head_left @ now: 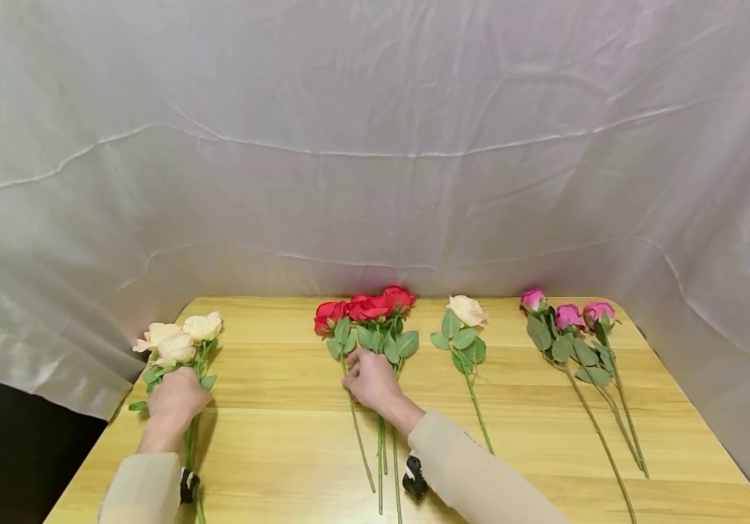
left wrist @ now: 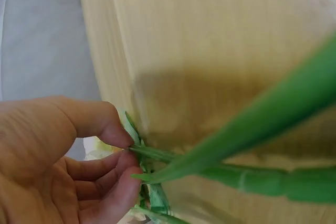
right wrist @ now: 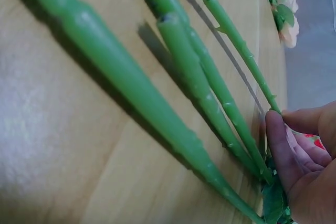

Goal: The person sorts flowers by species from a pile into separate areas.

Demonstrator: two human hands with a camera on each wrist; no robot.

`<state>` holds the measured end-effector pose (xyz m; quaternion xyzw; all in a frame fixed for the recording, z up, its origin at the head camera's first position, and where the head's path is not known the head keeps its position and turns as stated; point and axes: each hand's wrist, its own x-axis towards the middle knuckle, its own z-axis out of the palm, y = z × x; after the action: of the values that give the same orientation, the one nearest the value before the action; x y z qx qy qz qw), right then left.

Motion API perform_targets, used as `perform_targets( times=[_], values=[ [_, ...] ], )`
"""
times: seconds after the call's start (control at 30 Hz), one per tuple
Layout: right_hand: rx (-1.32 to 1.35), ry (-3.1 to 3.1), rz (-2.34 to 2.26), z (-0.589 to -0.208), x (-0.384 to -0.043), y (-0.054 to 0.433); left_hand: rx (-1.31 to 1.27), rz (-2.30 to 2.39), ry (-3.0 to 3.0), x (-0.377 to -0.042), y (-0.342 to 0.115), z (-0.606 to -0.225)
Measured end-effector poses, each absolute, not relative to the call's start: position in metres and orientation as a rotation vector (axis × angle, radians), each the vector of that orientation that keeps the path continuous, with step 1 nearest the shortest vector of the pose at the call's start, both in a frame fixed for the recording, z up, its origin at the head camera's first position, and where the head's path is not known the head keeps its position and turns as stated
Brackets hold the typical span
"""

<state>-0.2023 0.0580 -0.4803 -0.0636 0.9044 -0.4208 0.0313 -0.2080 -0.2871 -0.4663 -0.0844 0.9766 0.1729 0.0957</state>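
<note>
At the left of the table, my left hand holds cream roses just below their blooms. In the left wrist view, its thumb and index finger pinch a thin green stem, and a thicker stem crosses close to the camera. My right hand is at the red roses in the middle, just under their leaves. Its thumb and forefinger pinch one green stem, while the other red rose stems lie beside it on the wood. The red blooms are mostly hidden in the right wrist view.
A single cream rose lies right of the red ones, its lower stem passing behind my right sleeve. Three magenta roses lie at the right of the wooden table. Grey cloth hangs behind the far edge.
</note>
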Motion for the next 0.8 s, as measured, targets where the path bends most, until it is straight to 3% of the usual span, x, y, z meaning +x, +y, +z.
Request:
perform_targets(
  times=[0.8],
  values=[
    [-0.097,2.571,-1.732,-0.457,-0.198,0.064,-0.256,0.86,2.907,-0.199,-0.275,-0.435]
  ],
)
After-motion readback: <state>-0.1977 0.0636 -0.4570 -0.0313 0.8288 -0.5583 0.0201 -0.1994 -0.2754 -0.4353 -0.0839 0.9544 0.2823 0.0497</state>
